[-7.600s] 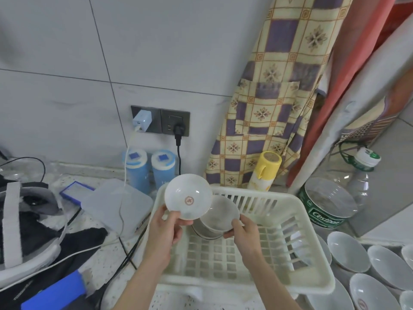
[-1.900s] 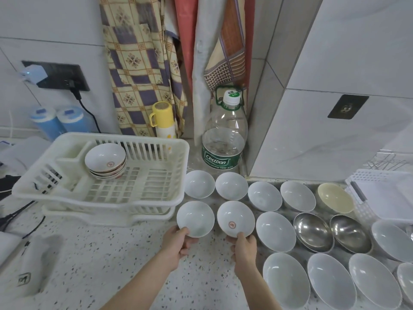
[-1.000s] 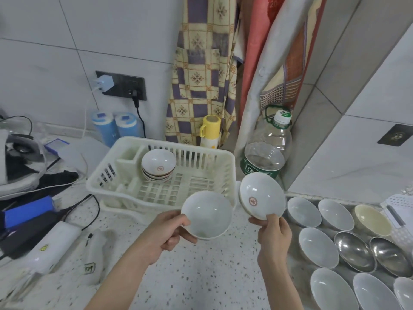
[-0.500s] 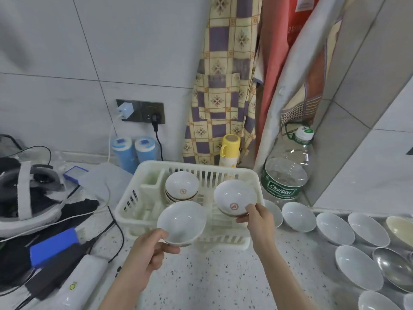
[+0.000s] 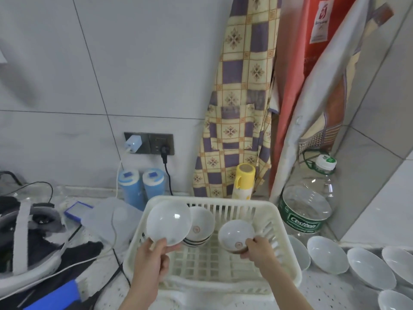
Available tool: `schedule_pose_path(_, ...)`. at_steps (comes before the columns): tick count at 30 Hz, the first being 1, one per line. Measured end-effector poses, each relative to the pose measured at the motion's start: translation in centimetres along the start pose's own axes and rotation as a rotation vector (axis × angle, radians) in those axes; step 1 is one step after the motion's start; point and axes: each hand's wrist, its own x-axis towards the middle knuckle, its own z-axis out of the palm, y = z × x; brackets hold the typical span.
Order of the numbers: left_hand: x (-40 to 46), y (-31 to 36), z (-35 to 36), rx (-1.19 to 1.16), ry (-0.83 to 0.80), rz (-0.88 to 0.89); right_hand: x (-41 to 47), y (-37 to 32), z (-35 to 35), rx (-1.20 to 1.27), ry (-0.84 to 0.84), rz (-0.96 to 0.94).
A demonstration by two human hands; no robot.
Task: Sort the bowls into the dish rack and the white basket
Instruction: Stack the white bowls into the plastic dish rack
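My left hand (image 5: 154, 253) grips a small white bowl (image 5: 169, 222) by its lower rim, tilted up over the left side of the cream dish rack (image 5: 281, 233). My right hand (image 5: 257, 248) pinches another small white bowl with a red mark (image 5: 234, 234) above the rack's middle. A stack of like bowls (image 5: 201, 227) sits in the rack, just behind and between the two held bowls. Several larger white bowls (image 5: 326, 253) lie on the counter to the right. The white basket is out of view.
A big clear water bottle (image 5: 310, 204) and a yellow flask (image 5: 243, 182) stand behind the rack. Two blue canisters (image 5: 143, 186), cables, a headset (image 5: 26, 229) and a white box (image 5: 109, 218) crowd the counter at left. Hanging cloths cover the wall corner.
Both hands carried their bowls left from the counter to over the rack. The left bowl now hangs beside the stack; the right bowl has dropped lower inside the rack.
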Motion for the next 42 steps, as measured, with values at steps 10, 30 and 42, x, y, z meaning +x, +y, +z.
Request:
schedule_pose_path(10, 2.4, -1.1, 1.5, 0.071, 0.014, 0.050, 2.3, -0.6, 1.9, 0.161, -0.044, 0.139)
schedule_pose_path(30, 1.6, -0.7, 1.5, 0.115, -0.048, 0.055, 3.1, 0.7, 1.9, -0.136, 0.119, 0.031)
schedule_pose_path(42, 2.5, -0.9, 1.5, 0.122, -0.106, 0.007, 3.1, 0.4, 1.8, -0.146, 0.197, -0.040)
